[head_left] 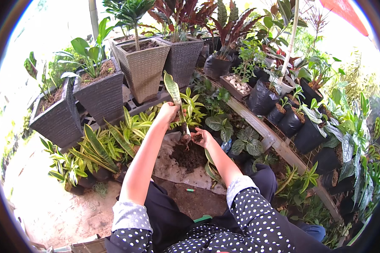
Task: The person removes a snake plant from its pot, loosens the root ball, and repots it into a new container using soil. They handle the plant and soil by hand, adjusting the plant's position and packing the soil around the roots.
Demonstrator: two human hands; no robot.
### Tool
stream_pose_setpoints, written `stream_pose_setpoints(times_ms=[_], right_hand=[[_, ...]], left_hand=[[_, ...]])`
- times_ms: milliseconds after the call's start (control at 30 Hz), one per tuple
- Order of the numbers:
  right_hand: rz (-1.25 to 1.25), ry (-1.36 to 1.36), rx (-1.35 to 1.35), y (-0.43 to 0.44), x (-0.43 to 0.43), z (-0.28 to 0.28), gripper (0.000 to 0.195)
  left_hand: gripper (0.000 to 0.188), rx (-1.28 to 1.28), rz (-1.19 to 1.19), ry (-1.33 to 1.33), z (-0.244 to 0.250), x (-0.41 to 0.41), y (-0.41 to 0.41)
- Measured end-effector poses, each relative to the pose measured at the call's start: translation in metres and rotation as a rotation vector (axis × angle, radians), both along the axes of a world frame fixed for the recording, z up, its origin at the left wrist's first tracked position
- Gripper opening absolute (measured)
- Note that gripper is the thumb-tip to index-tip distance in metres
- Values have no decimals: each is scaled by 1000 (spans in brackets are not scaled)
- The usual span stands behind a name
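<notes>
My left hand (169, 113) grips a snake plant (173, 90) by the lower part of its yellow-edged leaf and holds it upright. Its bare root base (186, 138) hangs below, with short roots and a pale shoot beside it. Close to the right of the roots is my right hand (203, 138), fingers apart and curved, with dark soil on them. Under both hands a heap of dark soil (190, 157) lies on a pale, dirty sheet (164, 158). Whether my right fingertips touch the roots is hard to tell.
Tall textured planters (142, 69) stand ahead and to the left. Variegated snake plants (96, 145) grow low at the left. A metal rail (256, 118) slants along the right, beside black grow bags (262, 96). A small green-and-red item (190, 190) and a green plastic object (203, 218) lie near my legs.
</notes>
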State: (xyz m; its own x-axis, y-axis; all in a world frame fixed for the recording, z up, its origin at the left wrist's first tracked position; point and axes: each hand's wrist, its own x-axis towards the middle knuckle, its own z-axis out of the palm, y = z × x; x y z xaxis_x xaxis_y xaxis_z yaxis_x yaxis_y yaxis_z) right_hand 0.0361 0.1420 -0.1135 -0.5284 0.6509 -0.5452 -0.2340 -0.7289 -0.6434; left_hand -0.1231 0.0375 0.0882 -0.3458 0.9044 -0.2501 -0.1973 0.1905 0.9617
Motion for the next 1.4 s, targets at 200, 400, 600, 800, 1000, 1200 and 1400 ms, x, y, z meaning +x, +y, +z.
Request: stream_pose_setpoints(times_ms=[200, 400, 600, 800, 1000, 1200, 1400], right_hand=[[147, -2, -89, 8, 6, 10, 43], [319, -208, -42, 5, -3, 21, 19], [397, -344, 63, 13, -6, 20, 20], [338, -310, 154, 20, 3, 15, 18], [321, -320, 112, 9, 3, 34, 20], [179, -131, -20, 14, 8, 39, 27], [20, 100, -12, 5, 7, 37, 17]], left_hand=[[17, 9, -13, 46, 7, 9, 1], [18, 7, -19, 37, 3, 7, 3], [17, 27, -8, 22, -4, 4, 7], [19, -5, -9, 48, 3, 9, 6], [19, 5, 4, 53, 2, 7, 4], [19, 14, -26, 49, 3, 7, 6], [19, 24, -14, 21, 6, 5, 2]])
